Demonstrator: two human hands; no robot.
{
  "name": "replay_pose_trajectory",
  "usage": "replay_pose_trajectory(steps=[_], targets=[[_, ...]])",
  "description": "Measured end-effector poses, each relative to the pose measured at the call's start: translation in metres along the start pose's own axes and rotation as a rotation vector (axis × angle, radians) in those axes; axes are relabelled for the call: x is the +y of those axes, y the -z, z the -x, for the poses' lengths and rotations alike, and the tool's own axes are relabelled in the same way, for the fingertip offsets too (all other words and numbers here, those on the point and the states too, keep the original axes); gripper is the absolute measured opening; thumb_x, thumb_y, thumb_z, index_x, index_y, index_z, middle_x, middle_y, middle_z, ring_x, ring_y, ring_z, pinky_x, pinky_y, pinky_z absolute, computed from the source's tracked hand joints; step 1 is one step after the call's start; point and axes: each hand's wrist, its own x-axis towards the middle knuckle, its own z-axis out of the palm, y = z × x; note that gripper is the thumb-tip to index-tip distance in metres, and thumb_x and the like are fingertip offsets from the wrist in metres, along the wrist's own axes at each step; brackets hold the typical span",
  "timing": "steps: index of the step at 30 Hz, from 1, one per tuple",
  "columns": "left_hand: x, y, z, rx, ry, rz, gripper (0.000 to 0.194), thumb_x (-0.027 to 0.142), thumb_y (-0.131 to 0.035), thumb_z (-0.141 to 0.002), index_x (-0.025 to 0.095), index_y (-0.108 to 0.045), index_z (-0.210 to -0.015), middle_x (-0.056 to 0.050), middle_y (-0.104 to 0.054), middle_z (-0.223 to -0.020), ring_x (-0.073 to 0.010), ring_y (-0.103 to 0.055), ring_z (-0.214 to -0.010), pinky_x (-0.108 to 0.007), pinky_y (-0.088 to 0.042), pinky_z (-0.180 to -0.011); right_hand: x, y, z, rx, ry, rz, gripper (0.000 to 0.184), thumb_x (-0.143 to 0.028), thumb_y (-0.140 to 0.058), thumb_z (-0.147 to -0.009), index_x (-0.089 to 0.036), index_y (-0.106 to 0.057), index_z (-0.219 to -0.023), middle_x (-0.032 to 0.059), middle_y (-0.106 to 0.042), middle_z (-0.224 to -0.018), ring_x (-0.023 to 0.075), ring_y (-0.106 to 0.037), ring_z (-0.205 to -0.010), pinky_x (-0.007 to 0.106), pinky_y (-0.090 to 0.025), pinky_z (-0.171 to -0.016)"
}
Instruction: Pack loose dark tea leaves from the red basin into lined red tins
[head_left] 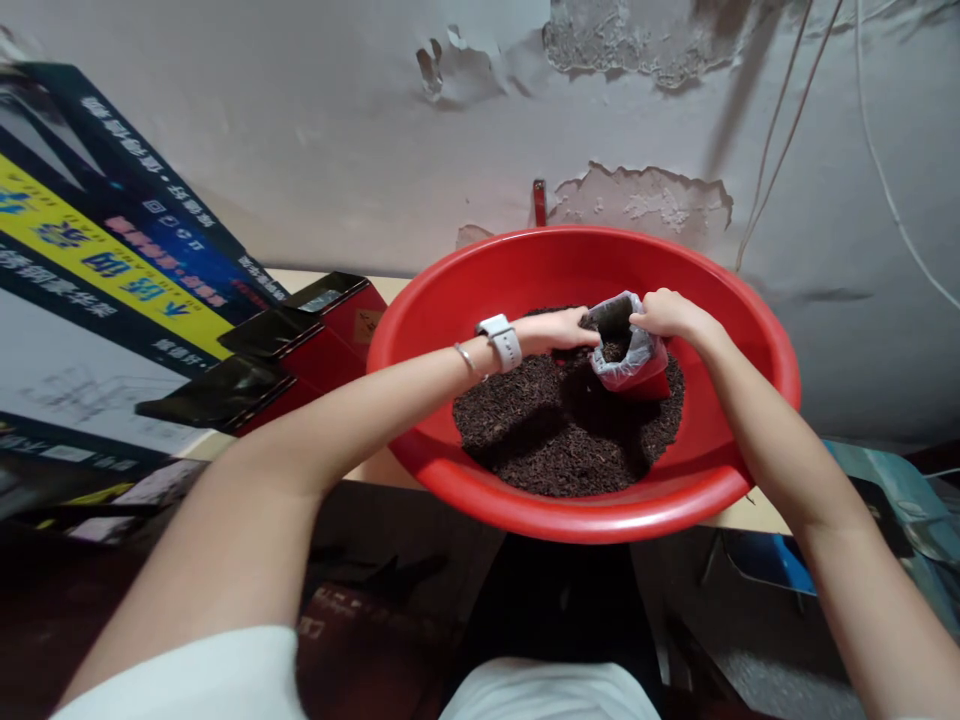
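Note:
A large red plastic basin (pixel 592 522) holds a broad layer of dark, loose, crumbly material (pixel 525 450) that resembles tea leaves. Standing in it is a small red bag (pixel 651 386) with a clear plastic liner (pixel 628 372) folded out around its open mouth; some dark material shows inside. My right hand (pixel 666 312) pinches the liner's right rim. At the left side of the mouth is my left hand (pixel 561 328), its thumb and fingers closed around some of the dark material. Part of its fingers is hidden.
Red boxes with black open flaps (pixel 300 345) stand left of the basin, beside a large printed carton (pixel 112 240). The basin rests on a pale table (pixel 386 465) against a peeling wall (pixel 315 130). Cords (pixel 787 110) hang at the right.

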Motion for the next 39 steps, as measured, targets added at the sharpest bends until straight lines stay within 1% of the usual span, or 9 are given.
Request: replay_pose_trajectory(steps=[4,8,14,19,22,25,29,33,39], targets=[[0.034,-0.001,-0.023,0.123,0.009,0.019,0.035,0.037,-0.062,-0.086,0.012,-0.059,-0.111,-0.009,-0.066,-0.094,-0.0179,-0.063,-0.078,-0.022,-0.042,-0.055,0.003,0.002,0.001,-0.019,-0.002,-0.017,0.046,-0.040,-0.048,-0.092,-0.009,-0.069,-0.118,0.0200,-0.071,-0.109,0.0290,-0.067,-0.102,0.030,-0.051,-0.079],[0.049,-0.001,-0.033,0.107,-0.023,0.139,0.033,0.044,-0.052,-0.094,0.013,-0.062,-0.100,-0.009,-0.065,-0.093,-0.0182,-0.063,-0.085,-0.021,-0.048,-0.061,0.007,0.004,0.003,-0.048,-0.024,-0.044,0.042,-0.038,-0.047,-0.093,-0.010,-0.071,-0.113,0.0177,-0.073,-0.101,0.0257,-0.070,-0.094,0.027,-0.050,-0.076],[0.011,0.016,-0.029,0.207,0.107,-0.027,0.035,0.037,-0.040,-0.099,0.013,-0.060,-0.116,-0.013,-0.065,-0.113,-0.0215,-0.066,-0.096,-0.026,-0.053,-0.073,0.003,0.002,0.003,-0.011,-0.017,-0.036,0.044,-0.037,-0.049,-0.091,-0.008,-0.069,-0.118,0.0205,-0.070,-0.109,0.0295,-0.067,-0.103,0.031,-0.050,-0.081],[-0.047,-0.001,-0.026,-0.025,0.106,-0.587,0.043,0.036,-0.049,-0.092,0.008,-0.062,-0.123,-0.020,-0.063,-0.126,-0.0309,-0.059,-0.118,-0.036,-0.044,-0.102,0.001,0.002,0.003,-0.006,-0.008,-0.047,0.045,-0.036,-0.048,-0.090,-0.008,-0.069,-0.119,0.0203,-0.070,-0.111,0.0296,-0.066,-0.105,0.032,-0.050,-0.083],[-0.071,-0.025,-0.030,-0.201,0.007,-0.646,0.062,0.050,-0.051,-0.090,0.013,-0.050,-0.139,-0.019,-0.052,-0.142,-0.0330,-0.049,-0.131,-0.040,-0.037,-0.109,0.001,0.002,0.003,-0.005,-0.013,-0.061,0.046,-0.037,-0.050,-0.089,-0.009,-0.068,-0.120,0.0192,-0.070,-0.110,0.0288,-0.066,-0.105,0.031,-0.050,-0.083],[-0.086,-0.052,-0.036,-0.335,0.033,-0.628,0.082,0.061,-0.049,-0.087,0.012,-0.035,-0.150,-0.021,-0.039,-0.152,-0.0367,-0.040,-0.138,-0.045,-0.034,-0.112,0.002,0.002,0.003,-0.006,-0.021,-0.072,0.046,-0.038,-0.051,-0.089,-0.010,-0.068,-0.121,0.0187,-0.070,-0.110,0.0290,-0.066,-0.105,0.031,-0.050,-0.083],[-0.094,-0.076,-0.038,-0.407,0.117,-0.625,0.097,0.072,-0.045,-0.083,0.007,-0.025,-0.153,-0.027,-0.023,-0.158,-0.0416,-0.026,-0.145,-0.049,-0.028,-0.114,0.001,0.002,0.002,-0.016,-0.008,-0.053,0.046,-0.037,-0.049,-0.090,-0.009,-0.068,-0.121,0.0200,-0.069,-0.112,0.0304,-0.065,-0.106,0.033,-0.050,-0.083],[-0.085,-0.084,-0.028,-0.443,0.091,-0.438,0.102,0.079,-0.042,-0.079,0.009,-0.027,-0.152,-0.026,-0.023,-0.158,-0.0390,-0.029,-0.144,-0.047,-0.030,-0.114,0.000,0.002,0.002,-0.011,0.007,-0.039,0.046,-0.036,-0.047,-0.090,-0.009,-0.067,-0.122,0.0200,-0.069,-0.113,0.0305,-0.065,-0.108,0.033,-0.050,-0.084],[-0.078,-0.098,-0.006,-0.614,0.003,-0.250,0.121,0.082,-0.059,-0.064,0.011,-0.021,-0.154,-0.019,-0.022,-0.161,-0.0327,-0.027,-0.147,-0.042,-0.027,-0.119,0.000,0.001,0.001,-0.011,-0.007,-0.045,0.047,-0.038,-0.049,-0.090,-0.010,-0.067,-0.122,0.0200,-0.069,-0.113,0.0306,-0.064,-0.108,0.032,-0.050,-0.084]])
